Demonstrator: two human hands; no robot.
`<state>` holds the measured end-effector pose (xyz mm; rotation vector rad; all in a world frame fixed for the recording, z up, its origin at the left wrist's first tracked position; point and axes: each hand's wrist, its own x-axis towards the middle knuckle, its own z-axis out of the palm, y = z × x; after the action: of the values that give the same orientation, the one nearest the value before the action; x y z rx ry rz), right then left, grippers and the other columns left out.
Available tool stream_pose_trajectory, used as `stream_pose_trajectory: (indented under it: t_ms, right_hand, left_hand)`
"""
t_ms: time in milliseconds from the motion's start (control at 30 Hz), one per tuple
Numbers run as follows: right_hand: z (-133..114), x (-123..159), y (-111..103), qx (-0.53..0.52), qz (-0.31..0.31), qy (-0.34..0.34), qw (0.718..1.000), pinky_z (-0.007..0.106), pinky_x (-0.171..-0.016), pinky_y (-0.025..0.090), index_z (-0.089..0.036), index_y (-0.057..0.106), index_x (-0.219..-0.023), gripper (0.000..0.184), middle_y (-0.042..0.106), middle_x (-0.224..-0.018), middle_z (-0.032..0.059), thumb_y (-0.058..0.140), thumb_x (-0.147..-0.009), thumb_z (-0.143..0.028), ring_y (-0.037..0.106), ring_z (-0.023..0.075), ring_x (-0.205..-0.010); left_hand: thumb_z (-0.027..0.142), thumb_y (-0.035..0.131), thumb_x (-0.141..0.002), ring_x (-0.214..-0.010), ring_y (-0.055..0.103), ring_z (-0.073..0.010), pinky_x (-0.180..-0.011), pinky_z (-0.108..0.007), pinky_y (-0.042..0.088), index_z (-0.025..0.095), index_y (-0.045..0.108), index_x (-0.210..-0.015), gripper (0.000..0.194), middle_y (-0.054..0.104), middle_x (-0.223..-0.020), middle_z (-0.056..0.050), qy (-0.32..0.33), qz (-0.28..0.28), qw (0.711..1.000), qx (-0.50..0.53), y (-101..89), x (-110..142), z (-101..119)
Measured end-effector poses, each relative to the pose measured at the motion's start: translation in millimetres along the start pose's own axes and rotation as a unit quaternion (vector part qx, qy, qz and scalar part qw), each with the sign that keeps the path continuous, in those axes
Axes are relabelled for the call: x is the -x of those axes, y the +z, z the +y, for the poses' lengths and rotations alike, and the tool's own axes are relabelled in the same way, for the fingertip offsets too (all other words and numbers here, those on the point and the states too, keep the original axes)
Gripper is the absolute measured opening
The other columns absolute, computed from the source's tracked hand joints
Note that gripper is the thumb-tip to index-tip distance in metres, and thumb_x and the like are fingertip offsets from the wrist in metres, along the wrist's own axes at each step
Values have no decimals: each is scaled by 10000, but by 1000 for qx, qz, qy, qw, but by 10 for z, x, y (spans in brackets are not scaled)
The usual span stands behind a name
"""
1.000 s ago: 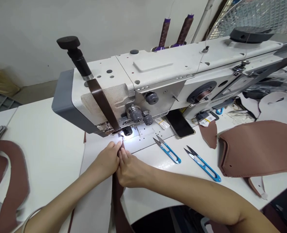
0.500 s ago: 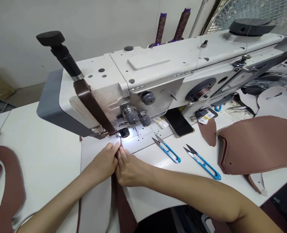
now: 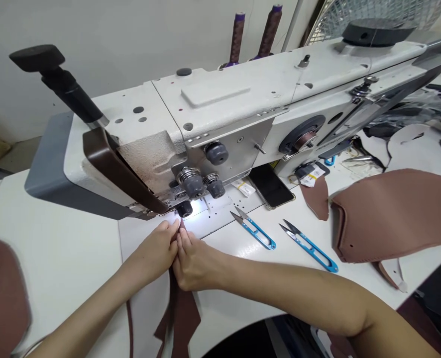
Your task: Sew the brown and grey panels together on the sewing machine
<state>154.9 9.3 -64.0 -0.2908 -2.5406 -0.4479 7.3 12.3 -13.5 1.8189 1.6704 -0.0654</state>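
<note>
Both hands meet just in front of the lit needle area of a white sewing machine (image 3: 131, 144). My left hand (image 3: 157, 251) is closed, pinching the edge of a brown leather piece (image 3: 185, 318) whose pale backing shows on the left. Pressed against it, my right hand (image 3: 196, 258) is closed on the same layered edge, fingertips close to the presser foot. The leather hangs down from the hands over the table's front edge. The presser foot and needle are mostly hidden behind a black knob (image 3: 185, 208) and the machine head.
Two blue thread snips (image 3: 256, 229) lie right of the hands, near a black phone (image 3: 272, 186). A stack of brown leather panels (image 3: 395, 214) rests on the right. Another curved brown piece (image 3: 9, 293) lies on the left. Two brown thread cones (image 3: 237, 40) stand behind the machine.
The view has shifted slightly, so the machine sits a little farther left. Both hands keep their grip near the needle; the leather's hanging lower part has shifted and shows more brown.
</note>
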Motion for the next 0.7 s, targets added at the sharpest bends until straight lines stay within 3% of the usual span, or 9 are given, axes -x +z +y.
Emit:
stream_pose_trajectory:
  t_ms: [400, 700]
  right_hand:
    - [37, -20, -21, 17, 1, -10, 1000, 577, -681, 511, 47, 662, -845, 232, 681, -842, 314, 463, -817, -70, 686, 423, -823]
    - [45, -42, -36, -16, -40, -33, 999, 594, -712, 486, 14, 666, -821, 206, 687, -803, 289, 502, -822, -111, 676, 383, -733]
  left_hand:
    - [228, 293, -894, -998, 560, -264, -900, -425, 462, 136, 564, -1077, 340, 558, -1043, -138, 48, 20, 999, -3, -36, -19, -47]
    - [165, 308, -878, -1029, 564, -250, -914, -394, 464, 136, 557, -1151, 371, 571, -1080, -137, 30, 15, 999, -18, -66, -65, -8]
